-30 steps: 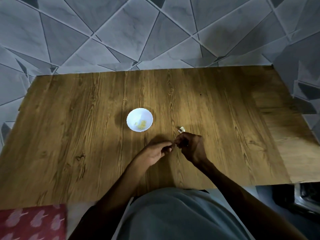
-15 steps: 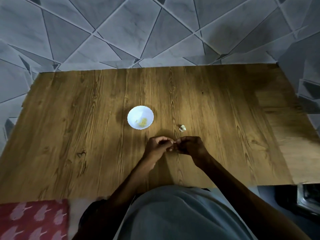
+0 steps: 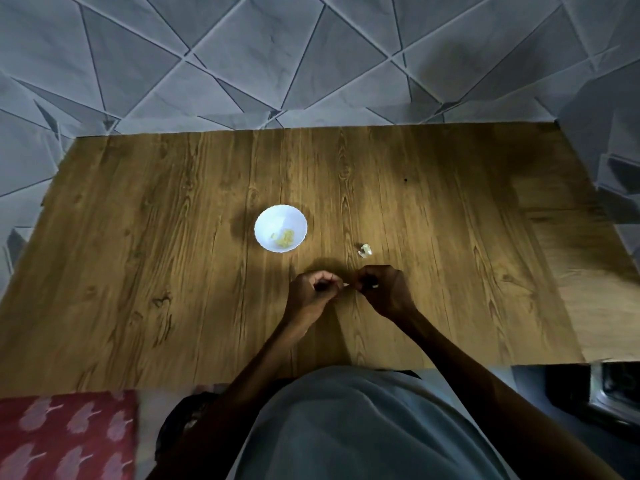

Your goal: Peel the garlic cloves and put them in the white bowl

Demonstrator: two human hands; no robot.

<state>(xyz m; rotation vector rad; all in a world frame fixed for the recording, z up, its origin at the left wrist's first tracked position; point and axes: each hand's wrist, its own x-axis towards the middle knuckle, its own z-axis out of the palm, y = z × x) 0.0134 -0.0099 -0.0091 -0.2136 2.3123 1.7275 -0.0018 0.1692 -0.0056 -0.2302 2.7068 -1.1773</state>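
A wooden table [image 3: 450,237] is seen from above, set on a floor of grey angular tiles [image 3: 242,57]. Near its middle a white bowl [image 3: 268,220] is placed, and a little yellowish peeled garlic [image 3: 286,236] is held in it. To the right of the bowl, apart from it, a small pale scrap [image 3: 364,250] lies on the wood (clove or skin cannot be told). Nearer the table's front edge, a tiny pale piece [image 3: 345,285] is pinched at the fingertips of the left hand [image 3: 311,294]. The right hand [image 3: 382,291] is held just beside it, fingers curled. A red patterned cloth [image 3: 65,434] is seen at lower left.
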